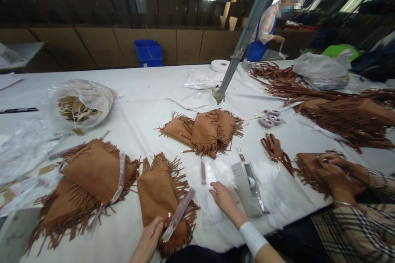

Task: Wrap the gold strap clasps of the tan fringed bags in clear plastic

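In the head view, my left hand [151, 232] is closed on the lower left edge of a brown fringed suede bag [157, 193], which lies flat on the table. Across that bag rests a strap in a clear plastic sleeve [179, 213]. My right hand [224, 199], its wrist wrapped in a white band, reaches over clear plastic bags [212, 209] with fingers stretched and apart. Just beyond its fingertips is a short brown strap piece in plastic [203, 171]. A grey tape dispenser [247, 187] stands to its right.
More fringed bags lie at left [92, 170] and centre [206, 127]. A co-worker's hands [336, 172] handle a bag at right, near coiled brown straps [276, 150]. A metal post [243, 45] rises from the table [138, 94]. A plastic sack [83, 107] sits at left.
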Motion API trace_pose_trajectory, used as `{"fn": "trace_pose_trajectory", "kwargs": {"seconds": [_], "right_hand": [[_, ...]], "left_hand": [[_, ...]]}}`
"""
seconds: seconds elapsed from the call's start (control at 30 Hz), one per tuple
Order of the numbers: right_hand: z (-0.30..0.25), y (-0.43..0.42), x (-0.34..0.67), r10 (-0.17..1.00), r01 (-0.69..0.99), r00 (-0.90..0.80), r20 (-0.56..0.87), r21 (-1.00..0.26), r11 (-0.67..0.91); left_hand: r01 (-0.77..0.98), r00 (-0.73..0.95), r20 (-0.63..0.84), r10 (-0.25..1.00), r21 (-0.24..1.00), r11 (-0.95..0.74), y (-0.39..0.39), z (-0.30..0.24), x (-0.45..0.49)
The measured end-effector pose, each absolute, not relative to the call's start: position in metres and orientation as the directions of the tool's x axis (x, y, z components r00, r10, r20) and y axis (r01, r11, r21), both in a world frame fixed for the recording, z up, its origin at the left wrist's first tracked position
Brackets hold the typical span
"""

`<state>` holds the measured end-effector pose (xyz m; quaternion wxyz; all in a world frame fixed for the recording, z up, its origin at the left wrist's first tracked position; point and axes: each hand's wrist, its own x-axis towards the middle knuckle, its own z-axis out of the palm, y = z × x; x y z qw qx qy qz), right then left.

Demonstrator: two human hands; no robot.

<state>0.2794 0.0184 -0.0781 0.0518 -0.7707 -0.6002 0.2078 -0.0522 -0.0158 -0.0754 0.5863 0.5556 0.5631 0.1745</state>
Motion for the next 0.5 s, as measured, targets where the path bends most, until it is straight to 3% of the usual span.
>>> {"fn": "trace_pose_trajectory", "kwargs": {"seconds": [0.23, 0.5], "right_hand": [[-0.088, 0.039, 0.241, 0.92, 0.821, 0.112, -0.376, -0.487, -0.299], [-0.089, 0.045, 0.249, 0.81, 0.595, 0.214, -0.546, -0.584, -0.552]], "left_hand": [[0.525, 0.45, -0.376, 0.81, 0.845, 0.1, -0.024, -0.088, -0.057], [0.605, 0.419, -0.282, 0.863, 0.796, -0.034, -0.032, -0.079, -0.062]]}}
